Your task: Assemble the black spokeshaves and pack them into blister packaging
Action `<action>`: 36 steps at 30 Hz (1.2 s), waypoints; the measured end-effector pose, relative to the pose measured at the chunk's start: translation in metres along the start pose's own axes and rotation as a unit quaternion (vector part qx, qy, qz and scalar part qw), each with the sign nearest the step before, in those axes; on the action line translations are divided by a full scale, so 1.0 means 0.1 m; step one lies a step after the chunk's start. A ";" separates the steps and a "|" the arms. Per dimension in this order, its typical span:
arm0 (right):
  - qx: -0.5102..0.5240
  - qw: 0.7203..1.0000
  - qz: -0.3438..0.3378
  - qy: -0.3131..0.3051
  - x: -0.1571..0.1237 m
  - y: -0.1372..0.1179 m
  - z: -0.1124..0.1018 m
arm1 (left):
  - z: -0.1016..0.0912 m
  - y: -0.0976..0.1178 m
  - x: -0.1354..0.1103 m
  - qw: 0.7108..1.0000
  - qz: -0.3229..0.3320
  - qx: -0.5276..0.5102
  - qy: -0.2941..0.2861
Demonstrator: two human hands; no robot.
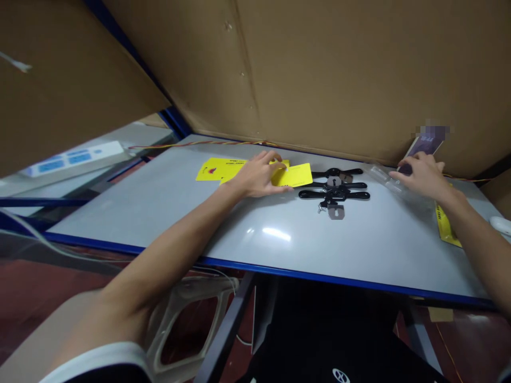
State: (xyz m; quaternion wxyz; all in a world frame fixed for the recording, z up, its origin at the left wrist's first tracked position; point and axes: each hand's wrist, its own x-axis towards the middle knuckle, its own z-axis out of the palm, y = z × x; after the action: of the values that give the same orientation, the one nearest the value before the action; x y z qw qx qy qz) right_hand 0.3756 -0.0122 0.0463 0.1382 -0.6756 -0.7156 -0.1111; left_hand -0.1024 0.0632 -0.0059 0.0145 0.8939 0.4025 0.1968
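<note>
My left hand [261, 175] lies over several yellow printed cards, fingers and thumb apart, touching a yellow card [300, 174] set at an angle to the others. More yellow cards [219, 169] spread out to its left. Just right of that hand lie several black spokeshaves [357, 195] with grey metal blades, close together. My right hand [425, 175] is curled at the back right of the table, with a small dark thing at its fingertips that I cannot make out. Clear plastic packaging [385, 178] lies by those fingers. Behind them leans a purple, partly blurred flat object [429, 139].
A yellow package [445, 226] lies under my right forearm, and a white rounded object [500, 225] sits at the right edge. Twisted wires [223, 142] run along the brown back panel. At left is a white power strip [75, 158]. A plastic stool [191, 330] stands below the table [239, 239].
</note>
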 end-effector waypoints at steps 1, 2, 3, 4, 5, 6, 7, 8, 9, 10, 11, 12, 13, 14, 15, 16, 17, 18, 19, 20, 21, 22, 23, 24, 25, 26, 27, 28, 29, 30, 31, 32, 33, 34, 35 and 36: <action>0.012 1.000 0.003 0.020 -0.02 0.01 0.00 | 0.02 0.01 0.00 1.000 0.003 0.002 -0.004; 0.026 0.999 0.010 0.036 -0.05 0.03 0.02 | 0.04 0.02 0.01 1.000 0.004 0.003 -0.004; 0.038 0.998 0.021 0.046 -0.08 0.06 0.04 | 0.05 0.03 0.01 1.000 0.004 0.004 0.001; 0.043 0.998 0.034 0.044 -0.11 0.09 0.06 | 0.05 0.03 0.01 1.000 0.001 0.006 0.010; 0.040 0.998 0.043 0.028 -0.15 0.12 0.09 | 0.06 0.02 0.01 1.000 -0.004 0.008 0.019; 0.031 0.998 0.048 0.003 -0.18 0.15 0.12 | 0.06 0.02 0.01 1.000 -0.010 0.009 0.026; 0.016 0.998 0.046 -0.026 -0.21 0.17 0.15 | 0.06 0.01 0.01 0.999 -0.015 0.011 0.031; 0.002 0.998 0.042 -0.049 -0.23 0.18 0.16 | 0.06 0.01 0.02 0.999 -0.018 0.015 0.032; -0.010 0.997 0.035 -0.063 -0.25 0.17 0.17 | 0.06 0.01 0.02 0.999 -0.016 0.019 0.030; -0.016 0.997 0.030 -0.066 -0.27 0.15 0.15 | 0.06 0.02 0.02 0.999 -0.008 0.023 0.027; -0.019 0.998 0.028 -0.057 -0.28 0.11 0.11 | 0.07 0.05 0.02 0.999 0.007 0.026 0.022; -0.018 0.999 0.029 -0.039 -0.29 0.05 0.06 | 0.08 0.09 0.02 0.999 0.029 0.023 0.017; -0.013 0.999 0.027 -0.016 -0.31 -0.02 0.00 | 0.10 0.15 0.02 0.998 0.055 0.013 0.011; -0.007 1.000 0.023 0.009 -0.33 -0.09 -0.08 | 0.12 0.23 0.02 0.996 0.085 -0.002 0.005; 0.001 0.999 0.013 0.033 -0.37 -0.17 -0.15 | 0.14 0.33 0.02 0.993 0.114 -0.023 -0.002; 0.012 0.999 -0.008 0.039 -0.41 -0.23 -0.22 | 0.16 0.44 0.02 0.989 0.141 -0.047 -0.011; 0.022 0.999 -0.033 0.021 -0.46 -0.27 -0.28 | 0.18 0.54 0.02 0.984 0.160 -0.071 -0.018; 0.025 0.998 -0.057 -0.016 -0.52 -0.30 -0.33 | 0.20 0.65 0.02 0.980 0.172 -0.093 -0.025; 0.020 0.995 -0.075 -0.066 -0.59 -0.31 -0.36 | 0.20 0.75 0.02 0.978 0.176 -0.106 -0.033; 0.010 0.990 -0.087 -0.113 -0.65 -0.31 -0.38 | 0.21 0.84 0.02 0.977 0.175 -0.112 -0.043; -0.002 0.985 -0.096 -0.144 -0.72 -0.31 -0.39 | 0.20 0.91 0.03 0.977 0.170 -0.114 -0.055; -0.012 0.983 -0.103 -0.151 -0.78 -0.32 -0.38 | 0.19 0.97 0.04 0.978 0.163 -0.116 -0.066; -0.018 0.984 -0.112 -0.136 -0.83 -0.35 -0.37 | 0.18 1.01 0.07 0.977 0.158 -0.119 -0.076; -0.014 0.986 -0.128 -0.106 -0.87 -0.41 -0.35 | 0.17 1.04 0.10 0.976 0.155 -0.125 -0.087; -0.004 0.986 -0.149 -0.075 -0.90 -0.51 -0.31 | 0.15 1.06 0.15 0.974 0.156 -0.132 -0.100; 0.016 0.983 -0.176 -0.053 -0.92 -0.64 -0.27 | 0.14 1.07 0.20 0.971 0.159 -0.138 -0.114; 0.050 0.973 -0.215 -0.063 -0.93 -0.78 -0.22 | 0.12 1.07 0.25 0.968 0.163 -0.138 -0.128; 0.089 0.960 -0.254 -0.077 -0.92 -0.94 -0.16 | 0.11 1.08 0.29 0.967 0.168 -0.133 -0.140; 0.112 0.950 -0.274 -0.094 -0.91 -1.09 -0.10 | 0.10 1.08 0.32 0.966 0.172 -0.122 -0.147; 0.125 0.944 -0.287 -0.101 -0.90 -1.22 -0.05 | 0.09 1.07 0.34 0.967 0.177 -0.106 -0.147; 0.124 0.944 -0.289 -0.102 -0.88 -1.32 0.00 | 0.08 1.07 0.35 0.968 0.183 -0.090 -0.145; 0.109 0.949 -0.279 -0.097 -0.86 -1.37 0.03 | 0.08 1.06 0.34 0.969 0.188 -0.075 -0.143; 0.086 0.958 -0.260 -0.087 -0.84 -1.39 0.05 | 0.08 1.04 0.31 0.969 0.193 -0.064 -0.141; 0.056 0.968 -0.231 -0.078 -0.83 -1.36 0.05 | 0.09 1.03 0.28 0.969 0.196 -0.054 -0.142; 0.025 0.978 -0.194 -0.072 -0.83 -1.29 0.05 | 0.10 1.01 0.24 0.969 0.197 -0.046 -0.143; -0.001 0.985 -0.154 -0.076 -0.85 -1.19 0.03 | 0.11 0.99 0.21 0.969 0.196 -0.042 -0.143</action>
State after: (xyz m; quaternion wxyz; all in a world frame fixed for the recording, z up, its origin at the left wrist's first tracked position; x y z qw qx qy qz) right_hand 0.2605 -0.0981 0.0173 0.0642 -0.5643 -0.8191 -0.0803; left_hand -0.0153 0.0130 0.0095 0.0707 0.9728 0.2044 0.0829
